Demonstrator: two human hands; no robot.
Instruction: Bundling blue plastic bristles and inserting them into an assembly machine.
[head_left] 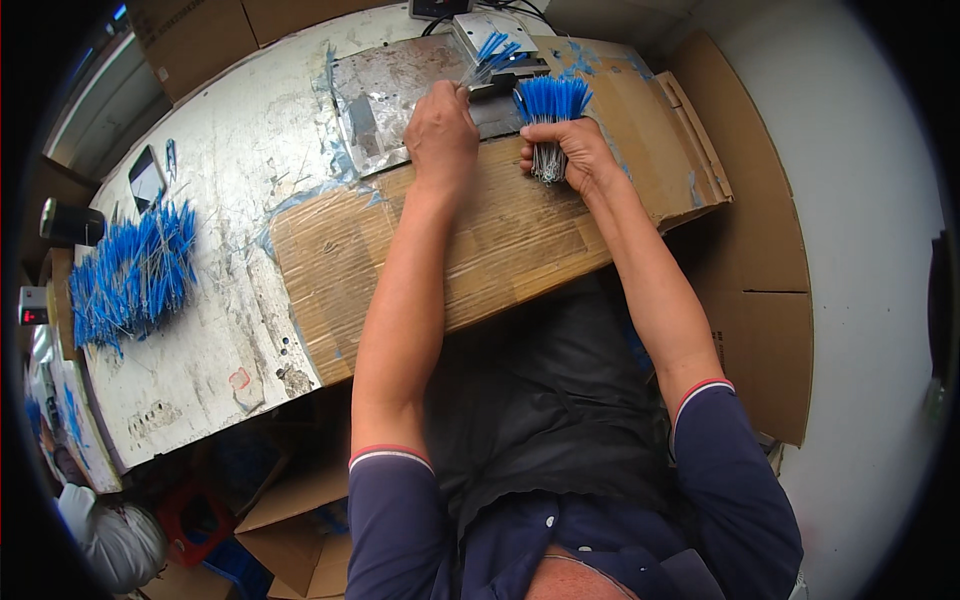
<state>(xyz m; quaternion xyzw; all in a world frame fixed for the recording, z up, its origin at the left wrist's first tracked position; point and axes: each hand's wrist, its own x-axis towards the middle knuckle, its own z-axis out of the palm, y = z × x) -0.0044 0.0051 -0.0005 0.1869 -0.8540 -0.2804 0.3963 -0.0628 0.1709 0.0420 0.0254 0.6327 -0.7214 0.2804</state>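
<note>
My right hand [575, 152] is closed round a thick bundle of thin blue-tipped wires [552, 100]. Their blue ends point away from me, and bare metal ends stick out below the fist. To the left, my left hand [443, 132] is closed, its fingertips pinched on a few more blue-tipped wires [497, 52] that fan out beyond it. It hangs over a worn metal plate [385, 85]. Beside the hands sits a small metal device [490, 35] with a dark part in front, partly hidden by the wires.
Flattened cardboard [350, 255] covers the near right of the white table [230, 150]. A big pile of blue-tipped wires [135, 270] lies at the left, near a phone [147, 178] and a black cylinder [70, 222]. Tall cardboard [755, 230] stands at the right. Another person [115, 540] is lower left.
</note>
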